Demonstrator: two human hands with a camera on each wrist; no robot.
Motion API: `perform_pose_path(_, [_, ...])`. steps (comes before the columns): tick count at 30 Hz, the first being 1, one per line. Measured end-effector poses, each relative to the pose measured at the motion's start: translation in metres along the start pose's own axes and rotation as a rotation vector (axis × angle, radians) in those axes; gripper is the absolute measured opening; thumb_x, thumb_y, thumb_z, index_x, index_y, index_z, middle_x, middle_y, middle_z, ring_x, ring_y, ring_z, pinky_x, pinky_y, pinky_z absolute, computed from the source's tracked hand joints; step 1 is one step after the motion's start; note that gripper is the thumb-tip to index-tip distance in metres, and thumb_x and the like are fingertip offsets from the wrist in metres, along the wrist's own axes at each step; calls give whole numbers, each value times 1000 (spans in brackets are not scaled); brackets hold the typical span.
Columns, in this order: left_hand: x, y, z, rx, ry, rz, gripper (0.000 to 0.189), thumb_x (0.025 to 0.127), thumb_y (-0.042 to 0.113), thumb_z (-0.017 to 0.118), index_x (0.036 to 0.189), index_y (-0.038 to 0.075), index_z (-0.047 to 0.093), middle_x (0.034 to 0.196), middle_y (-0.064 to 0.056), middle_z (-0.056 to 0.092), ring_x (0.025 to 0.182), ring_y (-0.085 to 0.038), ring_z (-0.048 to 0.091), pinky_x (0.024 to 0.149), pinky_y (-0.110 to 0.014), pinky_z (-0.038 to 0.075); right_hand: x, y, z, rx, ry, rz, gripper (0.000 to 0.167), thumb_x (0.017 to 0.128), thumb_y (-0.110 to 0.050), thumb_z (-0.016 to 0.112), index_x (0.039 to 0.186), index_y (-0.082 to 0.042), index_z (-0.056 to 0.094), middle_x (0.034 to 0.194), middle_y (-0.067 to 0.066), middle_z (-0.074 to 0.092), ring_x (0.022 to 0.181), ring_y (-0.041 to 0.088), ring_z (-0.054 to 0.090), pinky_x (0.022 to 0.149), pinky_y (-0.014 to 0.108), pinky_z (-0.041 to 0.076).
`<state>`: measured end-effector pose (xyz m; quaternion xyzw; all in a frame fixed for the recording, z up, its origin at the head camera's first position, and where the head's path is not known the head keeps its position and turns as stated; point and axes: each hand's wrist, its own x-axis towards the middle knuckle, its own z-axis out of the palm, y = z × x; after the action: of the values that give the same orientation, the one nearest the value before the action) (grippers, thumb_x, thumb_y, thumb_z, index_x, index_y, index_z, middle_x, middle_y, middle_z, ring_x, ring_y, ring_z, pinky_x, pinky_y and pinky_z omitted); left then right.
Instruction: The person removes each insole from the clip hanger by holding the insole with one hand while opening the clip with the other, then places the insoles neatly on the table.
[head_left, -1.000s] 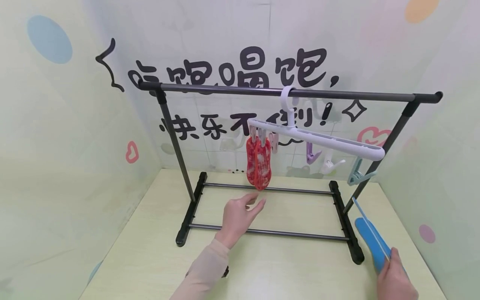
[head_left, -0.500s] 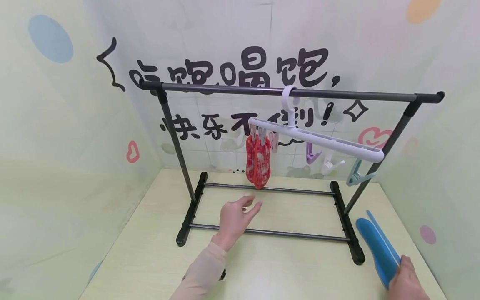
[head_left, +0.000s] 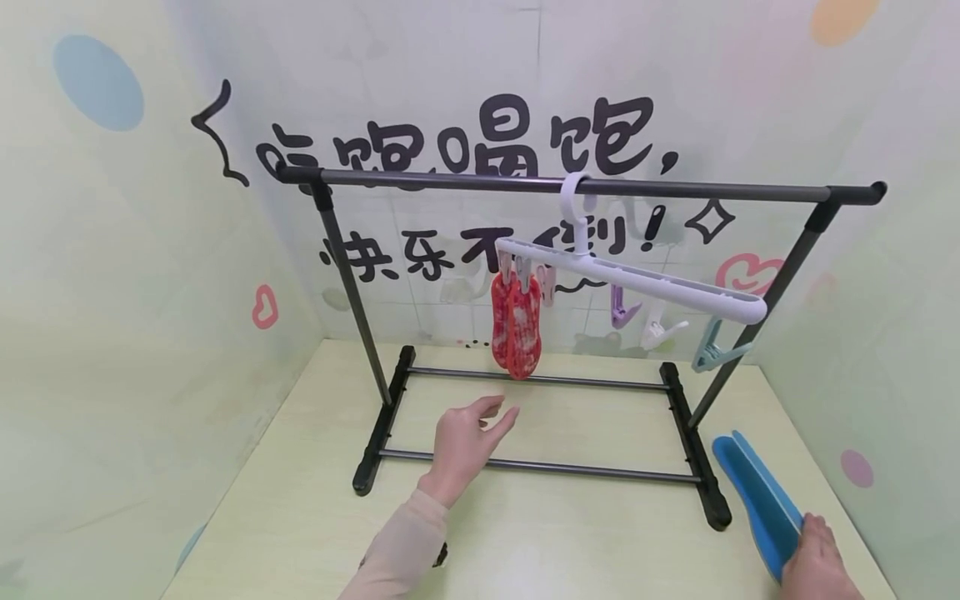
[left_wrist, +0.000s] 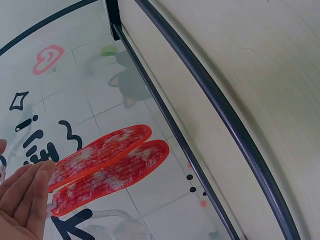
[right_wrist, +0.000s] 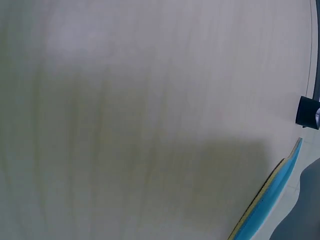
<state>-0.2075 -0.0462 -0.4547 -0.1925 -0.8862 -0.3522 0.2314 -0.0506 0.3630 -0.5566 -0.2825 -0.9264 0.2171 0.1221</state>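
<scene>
Two red insoles [head_left: 516, 329] with mottled white patches hang by clips from the left end of a pale lavender hanger [head_left: 660, 286]. My left hand [head_left: 467, 437] is just below and in front of them, thumb and fingers apart and bent, holding nothing. In the left wrist view the red insoles [left_wrist: 120, 170] hang past my fingers [left_wrist: 30, 192]. At the lower right my right hand [head_left: 819, 560] grips a pair of blue insoles [head_left: 753, 500] by their near end, low over the tabletop. The right wrist view shows one blue insole [right_wrist: 272, 195] edge-on.
A black rack [head_left: 465, 180] stands on the table [head_left: 585, 533], its top bar carrying the hanger's hook. Toward the hanger's right end hang a purple clip [head_left: 619, 307], a white clip [head_left: 660, 327] and a green clip [head_left: 716, 352]. A patterned wall sheet [head_left: 420, 67] surrounds the table.
My right hand has shifted down and right with the blue insoles, which now lie lower and spread into a V. My left hand has drawn slightly down and left from the red insoles.
</scene>
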Motion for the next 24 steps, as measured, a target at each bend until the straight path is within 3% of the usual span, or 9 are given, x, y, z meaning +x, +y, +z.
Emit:
perform_pose_path(4, [-1,0,-1,-1,-5,-6,31,89,34,73,107,9,76,92,-9,77,77,-17,75,65,-26,59,9,3,-1,-44,-136,34,49,104,-4,21,151,9,18,156,31,17,148,44,15,120,53,14])
perform_pose_path(7, [-1,0,-1,0,-10,-13,32,89,34,73,107,9,76,93,-10,77,77,-17,75,66,-26,58,10,5,2,-73,-132,28,48,103,-2,24,149,9,22,155,31,21,147,44,19,117,57,20])
perform_pose_path(14, [-3,0,-1,-6,-7,-9,31,89,33,73,106,8,76,92,-11,77,77,-19,76,65,-28,59,6,9,9,-114,-80,-73,46,100,2,26,146,12,28,150,35,29,142,49,28,110,64,28])
perform_pose_path(24, [-4,0,-2,-6,-1,-8,29,90,32,72,105,7,76,92,-10,77,76,-19,76,65,-28,59,3,9,14,-219,-202,-133,47,102,2,27,145,20,20,149,42,20,139,56,24,113,63,22])
